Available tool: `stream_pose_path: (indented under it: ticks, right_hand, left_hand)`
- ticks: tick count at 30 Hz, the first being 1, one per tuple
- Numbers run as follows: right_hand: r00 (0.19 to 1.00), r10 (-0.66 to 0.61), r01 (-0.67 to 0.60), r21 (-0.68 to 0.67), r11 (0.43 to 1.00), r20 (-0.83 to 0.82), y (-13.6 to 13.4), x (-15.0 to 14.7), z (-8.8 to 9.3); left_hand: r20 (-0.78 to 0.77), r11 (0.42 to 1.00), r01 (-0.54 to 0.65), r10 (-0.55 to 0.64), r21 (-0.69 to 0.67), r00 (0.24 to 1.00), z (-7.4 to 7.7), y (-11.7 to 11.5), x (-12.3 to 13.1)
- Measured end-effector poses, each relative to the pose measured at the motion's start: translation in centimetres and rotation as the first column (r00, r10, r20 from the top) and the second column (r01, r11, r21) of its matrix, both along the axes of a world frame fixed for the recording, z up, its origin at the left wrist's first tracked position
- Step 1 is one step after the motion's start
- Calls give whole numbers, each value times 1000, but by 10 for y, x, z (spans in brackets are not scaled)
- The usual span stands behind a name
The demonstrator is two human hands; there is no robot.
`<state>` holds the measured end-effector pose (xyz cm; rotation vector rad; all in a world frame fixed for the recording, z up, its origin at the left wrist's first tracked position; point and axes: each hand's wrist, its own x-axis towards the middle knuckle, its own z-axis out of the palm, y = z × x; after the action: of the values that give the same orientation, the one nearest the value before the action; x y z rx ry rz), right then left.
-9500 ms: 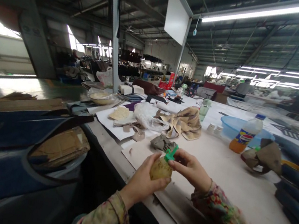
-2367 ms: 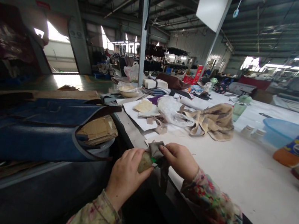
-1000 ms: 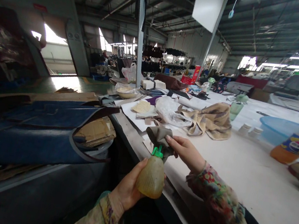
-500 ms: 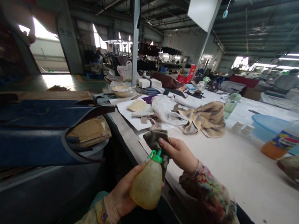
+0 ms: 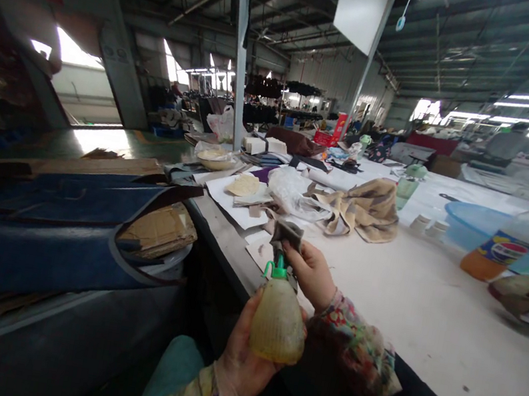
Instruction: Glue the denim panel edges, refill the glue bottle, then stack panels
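Note:
My left hand point(image 5: 242, 356) is closed round a small yellowish squeeze bottle point(image 5: 278, 322) with a green nozzle point(image 5: 275, 269), held upright over the near edge of the white table point(image 5: 428, 313). My right hand point(image 5: 310, 273) is closed on a grey-brown cloth scrap point(image 5: 286, 237), which it presses against the green nozzle from above and behind. Both sleeves are floral. The tip of the nozzle is hidden by the cloth.
A tan rag pile point(image 5: 361, 207), clear plastic bag point(image 5: 290, 192) and paper pieces point(image 5: 239, 197) lie behind. An orange drink bottle point(image 5: 509, 249) and blue basin point(image 5: 468, 222) stand at right. Blue material and cardboard point(image 5: 157, 231) fill the left. A person point(image 5: 507, 141) works far back.
My left hand has shifted the bottle slightly right and closer to my right hand. My right hand has brought the cloth scrap onto the green nozzle.

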<state>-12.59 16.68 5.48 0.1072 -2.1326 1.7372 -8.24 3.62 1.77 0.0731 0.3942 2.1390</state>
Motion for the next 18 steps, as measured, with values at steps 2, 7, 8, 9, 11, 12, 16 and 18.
stream_pose_path:
  ticks: [2, 7, 8, 9, 11, 12, 16, 18]
  right_hand:
    - [999, -37, 38, 64, 997, -5, 5, -4, -2]
    - [992, -117, 121, -91, 989, 42, 31, -14, -2]
    - [989, -142, 145, -121, 982, 32, 38, -15, 0]
    - [987, -159, 160, -140, 977, 20, 45, -15, 2]
    - [990, -139, 140, -146, 979, 18, 57, -14, 8]
    - [994, -106, 109, -145, 983, 32, 62, -13, 11]
    - [986, 92, -70, -157, 985, 137, 86, -7, 11]
    - [954, 105, -100, -31, 995, 282, 99, -6, 2]
  left_hand:
    - [11, 988, -53, 55, -146, 998, 4, 2, -3]
    - [9, 909, -190, 208, -372, 978, 4, 3, -9]
    - [-3, 901, -215, 231, -378, 973, 3, 3, -9]
    - [-21, 897, -236, 246, -375, 969, 1, 3, -9]
    - [-69, 894, -256, 248, -368, 966, -3, 3, -10]
    - [-94, 891, -262, 244, -371, 965, -5, 3, -10]
    - [-178, 876, -287, 234, -387, 956, -9, 2, -12]
    - [-206, 872, -295, 230, -390, 951, -11, 1, -12]
